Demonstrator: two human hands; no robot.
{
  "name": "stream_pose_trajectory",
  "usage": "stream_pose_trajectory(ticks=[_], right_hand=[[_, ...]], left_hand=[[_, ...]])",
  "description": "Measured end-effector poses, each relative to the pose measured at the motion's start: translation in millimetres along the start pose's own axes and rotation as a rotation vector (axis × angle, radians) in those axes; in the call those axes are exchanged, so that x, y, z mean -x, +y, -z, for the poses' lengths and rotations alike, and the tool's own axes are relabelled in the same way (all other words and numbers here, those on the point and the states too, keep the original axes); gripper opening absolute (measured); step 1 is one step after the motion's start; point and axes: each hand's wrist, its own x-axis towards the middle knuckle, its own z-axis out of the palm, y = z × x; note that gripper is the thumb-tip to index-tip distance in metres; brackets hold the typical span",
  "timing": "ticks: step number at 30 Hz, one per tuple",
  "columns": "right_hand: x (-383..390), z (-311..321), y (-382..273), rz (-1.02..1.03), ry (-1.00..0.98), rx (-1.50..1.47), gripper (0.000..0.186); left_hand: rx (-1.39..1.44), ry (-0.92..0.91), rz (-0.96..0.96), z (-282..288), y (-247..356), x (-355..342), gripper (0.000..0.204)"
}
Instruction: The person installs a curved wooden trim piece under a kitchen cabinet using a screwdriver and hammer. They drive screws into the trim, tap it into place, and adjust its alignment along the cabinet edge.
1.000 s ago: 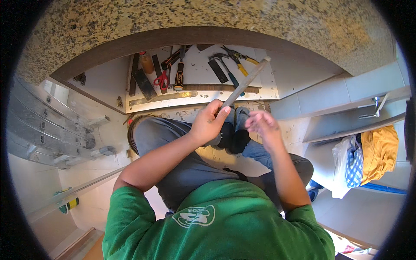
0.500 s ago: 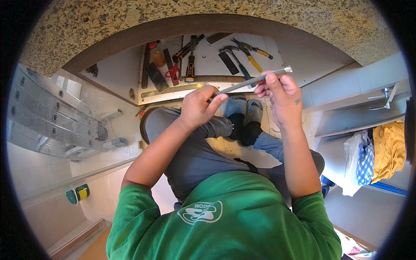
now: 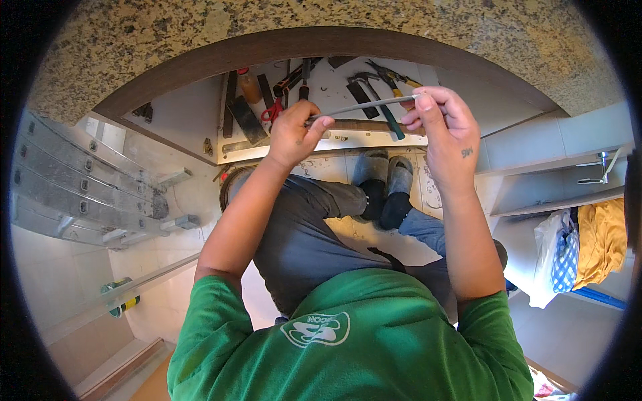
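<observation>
A grey cable [image 3: 364,105] is stretched between my two hands in front of the open cabinet, bowing slightly upward. My left hand [image 3: 294,134] is closed around its left part, with the thumb along it. At the right end, my right hand [image 3: 449,127] pinches the pale tip between thumb and fingers. Behind the cable, on the cabinet floor, lie a hammer with a green handle [image 3: 392,123], yellow-handled pliers [image 3: 393,85] and a black flat block [image 3: 363,100]. Red scissors [image 3: 273,111] are close to my left hand and partly hidden by it.
A speckled stone countertop [image 3: 321,15] with a dark curved edge overhangs the cabinet. An aluminium ladder [image 3: 87,170] is at the left. A bottle [image 3: 249,87] and a dark block [image 3: 245,120] stand inside the cabinet. Cloths and a plastic bag [image 3: 545,257] hang at the right.
My left hand has shifted left and up a little. My right hand has moved slightly up and right, and its fingers now cover the frayed white cable end. The cable bows more.
</observation>
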Motion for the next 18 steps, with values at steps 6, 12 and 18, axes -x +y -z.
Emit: stream_pose_trajectory(ticks=[6,12,18], right_hand=[[-23.3,-7.7,2.3,-0.077,0.016,0.069,0.029],[-22.7,-7.4,7.6,-0.036,-0.008,0.123,0.028],[-17.2,-18.2,8.7,0.149,0.067,0.18,0.025]], left_hand=[[-0.156,0.215,-0.171,3.2,-15.6,-25.5,0.041],[-0.228,0.314,-0.172,-0.8,-18.3,-22.9,0.039],[-0.037,0.1,-0.091,-8.1,-23.6,-33.2,0.036]])
